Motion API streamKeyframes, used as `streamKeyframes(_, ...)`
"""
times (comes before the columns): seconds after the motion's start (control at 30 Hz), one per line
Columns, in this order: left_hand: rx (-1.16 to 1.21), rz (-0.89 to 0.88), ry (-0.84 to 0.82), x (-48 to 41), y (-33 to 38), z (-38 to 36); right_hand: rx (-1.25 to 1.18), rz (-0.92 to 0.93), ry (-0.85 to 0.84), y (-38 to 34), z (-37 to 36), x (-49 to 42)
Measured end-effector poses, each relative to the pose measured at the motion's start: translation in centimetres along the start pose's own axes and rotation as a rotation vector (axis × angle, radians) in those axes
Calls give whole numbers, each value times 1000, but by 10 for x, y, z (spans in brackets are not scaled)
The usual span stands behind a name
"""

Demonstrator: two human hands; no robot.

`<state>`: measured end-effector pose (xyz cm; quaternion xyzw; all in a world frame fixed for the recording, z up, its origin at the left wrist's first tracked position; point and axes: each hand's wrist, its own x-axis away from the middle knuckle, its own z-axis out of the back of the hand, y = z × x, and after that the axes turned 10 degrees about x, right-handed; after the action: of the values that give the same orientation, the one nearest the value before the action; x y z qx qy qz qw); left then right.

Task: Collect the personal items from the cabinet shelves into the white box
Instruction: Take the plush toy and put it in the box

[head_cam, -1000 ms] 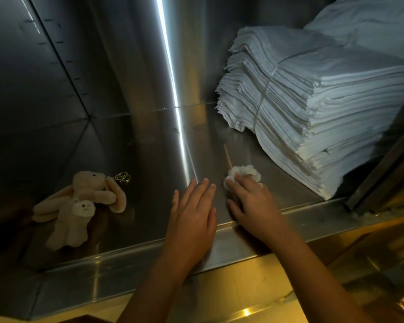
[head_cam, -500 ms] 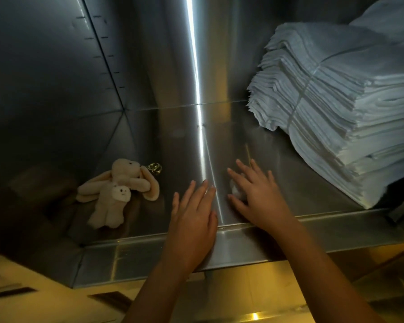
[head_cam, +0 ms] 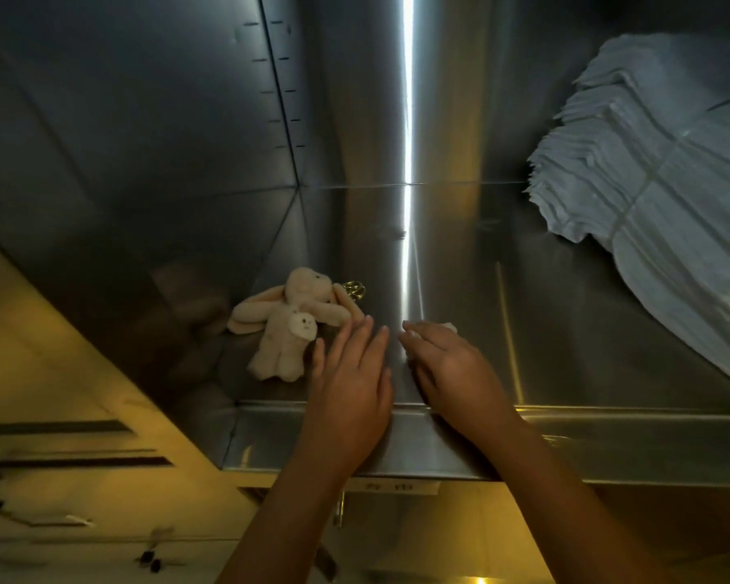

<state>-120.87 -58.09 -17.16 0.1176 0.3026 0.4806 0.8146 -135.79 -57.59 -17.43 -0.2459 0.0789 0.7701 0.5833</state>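
While the right hand (head_cam: 452, 368) cups a small white wad (head_cam: 448, 327) on the steel shelf (head_cam: 565, 330), the flat, empty left hand (head_cam: 350, 385) reaches toward the plush rabbit (head_cam: 289, 326) beside it, probably to take it.

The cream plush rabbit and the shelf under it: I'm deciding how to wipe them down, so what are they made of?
Cream plush rabbit: soft, fuzzy fabric with floppy ears, probably stuffed. Shelf: brushed metal, likely stainless steel, showing streaked reflections.
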Motion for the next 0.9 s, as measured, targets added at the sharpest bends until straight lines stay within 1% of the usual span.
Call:
streamKeyframes(0.07,-18,25,28,0,-10,8,-7,25,84,-8,-2,-6)
streamKeyframes(0.17,-93,87,32,-3,-25,18,9,54,154,-19,-6,-17)
streamKeyframes(0.23,-159,113,32,-8,-35,24,27,78,165,-26,-7,-24)
streamKeyframes(0.33,-198,153,43,-18,-42,31,40,116,186,-32,-11,-31)
streamKeyframes(0.43,-263,203,7,-31,-48,33,38,132,204,-35,-14,-34)
streamKeyframes(0.57,-287,303,-46,-40,-55,29,42,143,196,-38,-16,-34)
streamKeyframes(0.77,-352,221,-73,-32,-49,19,-10,147,165,-32,-9,-23)
streamKeyframes(0.9,-323,163,-82,-22,-36,11,39,138,122,-22,-3,-5)
